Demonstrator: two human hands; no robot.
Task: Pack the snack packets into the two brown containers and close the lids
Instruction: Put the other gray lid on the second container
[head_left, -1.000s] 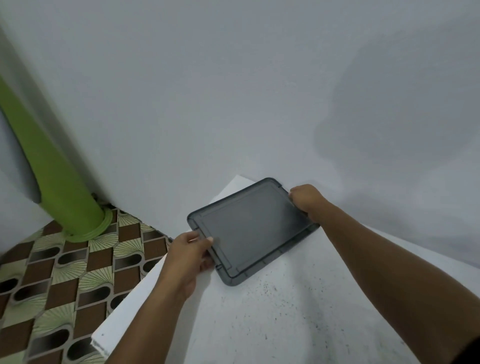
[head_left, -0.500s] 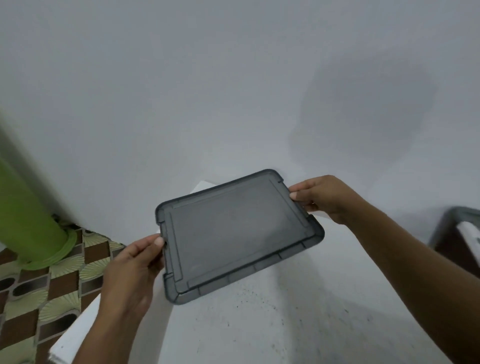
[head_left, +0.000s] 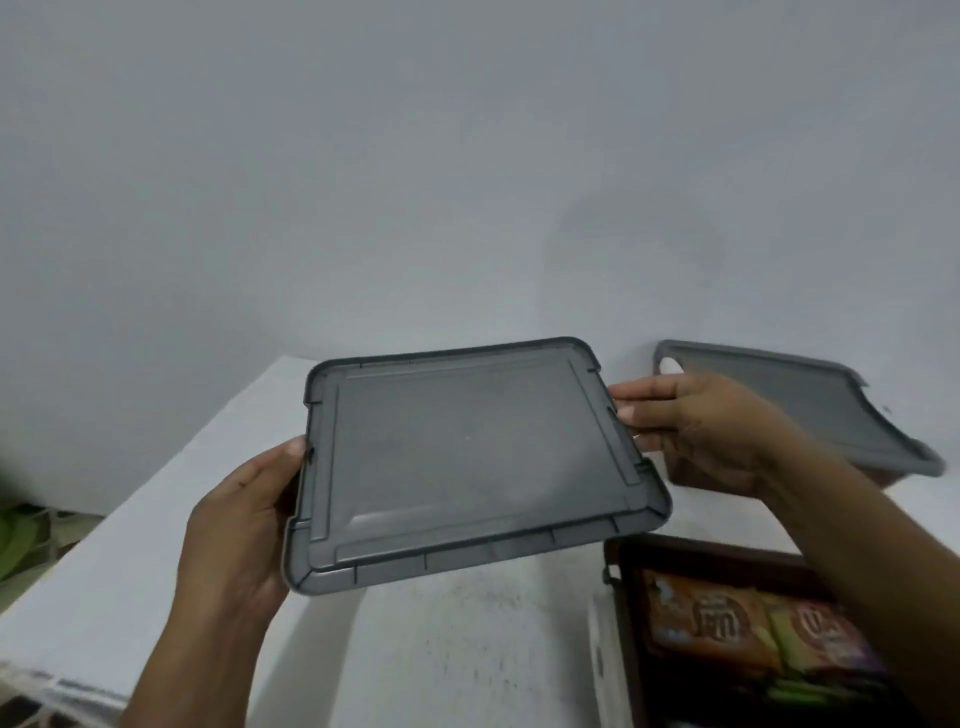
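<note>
You hold the grey lid (head_left: 475, 457) clear above the white worktop (head_left: 457, 649), your left hand (head_left: 244, 525) and right hand (head_left: 696, 426) each pinching a short edge. It looks thin, stiff and light; keep gripping the rims. The open brown container (head_left: 623, 597) of snack packets (head_left: 727, 629) sits lower right.

It looks like a plain room in a home. A bare pale wall (head_left: 467, 156) rises behind a white speckled table (head_left: 441, 649), whose left edge drops to patterned floor tiles (head_left: 31, 706). Printed snack packets (head_left: 727, 629) fill an open brown container (head_left: 623, 597) at the table's right edge.
</note>
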